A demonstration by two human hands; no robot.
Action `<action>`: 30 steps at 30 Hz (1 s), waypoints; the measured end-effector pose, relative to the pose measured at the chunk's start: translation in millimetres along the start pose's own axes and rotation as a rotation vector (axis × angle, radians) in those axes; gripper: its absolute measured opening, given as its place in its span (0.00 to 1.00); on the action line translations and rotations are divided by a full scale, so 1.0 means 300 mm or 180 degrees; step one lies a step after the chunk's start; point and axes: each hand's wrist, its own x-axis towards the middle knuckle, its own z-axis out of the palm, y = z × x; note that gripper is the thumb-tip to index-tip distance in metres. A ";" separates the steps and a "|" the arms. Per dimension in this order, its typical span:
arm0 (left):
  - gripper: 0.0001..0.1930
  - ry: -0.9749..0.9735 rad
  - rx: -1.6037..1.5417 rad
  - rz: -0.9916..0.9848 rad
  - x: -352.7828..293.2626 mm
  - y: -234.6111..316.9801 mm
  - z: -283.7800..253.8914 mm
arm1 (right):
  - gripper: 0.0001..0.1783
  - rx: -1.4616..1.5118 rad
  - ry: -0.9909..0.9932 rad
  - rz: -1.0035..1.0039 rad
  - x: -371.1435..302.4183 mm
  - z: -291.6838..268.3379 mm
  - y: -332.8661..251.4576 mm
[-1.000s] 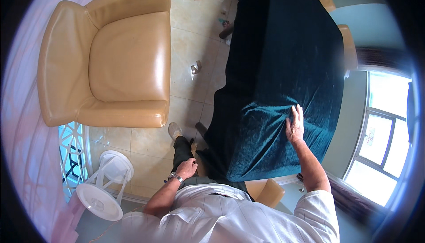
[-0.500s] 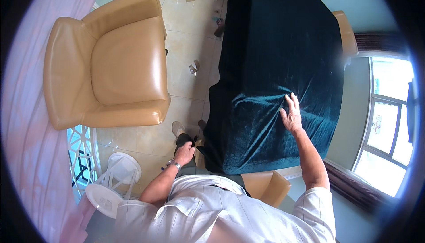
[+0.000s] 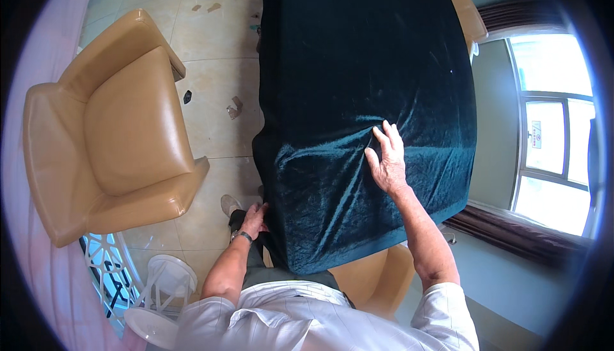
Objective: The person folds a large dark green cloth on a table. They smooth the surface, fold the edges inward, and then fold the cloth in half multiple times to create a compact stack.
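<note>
A dark teal velvet cloth [image 3: 358, 50] drapes over a table, its sides hanging down. My right hand [image 3: 389, 165] lies on top of the cloth near its close end, fingers stretched out and open. Creases in the velvet fan out from its fingertips. My left hand [image 3: 254, 219], with a metal-banded watch [image 3: 243, 236] on the wrist, is beside the cloth's hanging left edge. Its fingers point toward that edge and look apart; whether they touch the fabric I cannot tell.
A tan leather armchair [image 3: 137, 127] stands on the tiled floor at left, another tan chair [image 3: 374, 280] under the near table end. White stools [image 3: 167, 280] are at lower left. Scraps [image 3: 235, 108] lie on the floor. Window [image 3: 550, 133] and dark curtain [image 3: 511, 232] are at right.
My left hand has moved from over my leg to the cloth's hanging edge. My right hand stays on the same creases. The view has shifted, so cloth and armchair appear further left.
</note>
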 end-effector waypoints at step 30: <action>0.17 0.2235 0.1347 0.0526 0.154 -0.035 -0.199 | 0.42 -0.0296 0.0498 -0.0065 -0.021 0.087 -0.054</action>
